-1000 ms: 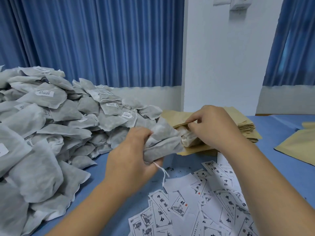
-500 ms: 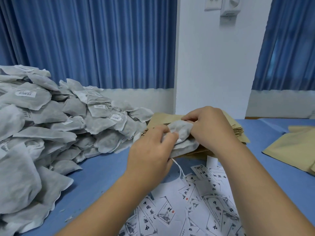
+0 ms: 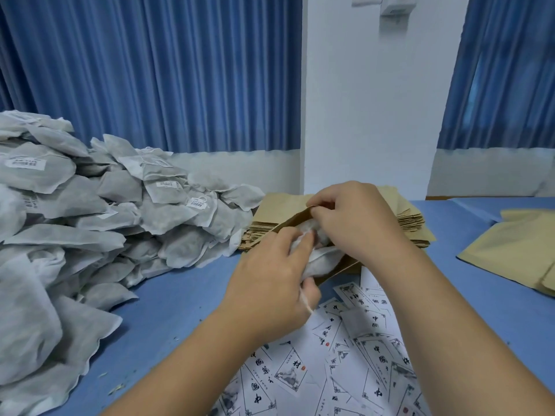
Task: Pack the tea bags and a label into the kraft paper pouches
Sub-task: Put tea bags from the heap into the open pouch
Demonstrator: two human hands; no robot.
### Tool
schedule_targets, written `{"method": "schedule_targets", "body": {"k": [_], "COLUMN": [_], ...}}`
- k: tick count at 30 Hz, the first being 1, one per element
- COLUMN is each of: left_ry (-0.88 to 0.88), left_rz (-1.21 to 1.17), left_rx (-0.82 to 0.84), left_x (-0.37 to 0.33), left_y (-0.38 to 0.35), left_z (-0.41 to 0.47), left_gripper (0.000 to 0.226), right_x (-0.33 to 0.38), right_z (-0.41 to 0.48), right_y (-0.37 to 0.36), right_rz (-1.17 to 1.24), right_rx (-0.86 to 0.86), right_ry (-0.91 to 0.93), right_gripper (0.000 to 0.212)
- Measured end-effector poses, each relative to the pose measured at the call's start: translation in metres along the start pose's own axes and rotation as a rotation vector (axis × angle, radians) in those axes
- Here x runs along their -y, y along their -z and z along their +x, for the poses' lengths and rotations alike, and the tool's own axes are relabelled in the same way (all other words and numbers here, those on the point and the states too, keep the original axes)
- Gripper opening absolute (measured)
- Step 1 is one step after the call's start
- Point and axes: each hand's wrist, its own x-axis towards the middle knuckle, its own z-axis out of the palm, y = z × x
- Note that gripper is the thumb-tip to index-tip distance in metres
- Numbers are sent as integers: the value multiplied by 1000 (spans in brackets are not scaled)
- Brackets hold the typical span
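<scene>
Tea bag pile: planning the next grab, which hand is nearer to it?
Left. The left hand, gripping tea bags, sits right of the tea bag pile; the right hand is farther right, pinching the kraft pouch.

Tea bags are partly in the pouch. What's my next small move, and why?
Probably push the tea bags deeper into the pouch with the left hand. They bulge out of its mouth, which the right hand pinches open, and a string dangles outside.

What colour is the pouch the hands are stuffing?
The pouch is plain light brown kraft paper, seen best in the head view.
</scene>
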Motion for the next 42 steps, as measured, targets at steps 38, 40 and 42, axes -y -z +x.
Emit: {"method": "schedule_targets", "body": {"k": [38,40,42], "left_ry": [-251,-248,-255], "left_rz": [-87,-10,143], "left_rx": [89,182,207], "left_x": [-18,-9,-5], "left_y": [4,2,2], "left_z": [48,41,36], "left_gripper": [32,62,87], "right_x": [9,5,4], "right_z": [-1,0,0], "right_y": [29,31,32], "right_rz": [-66,-28,-3], "right_rx": [-411,-390,-361], "right_ry": [-13,-50,-72], "right_gripper": [28,30,31]}}
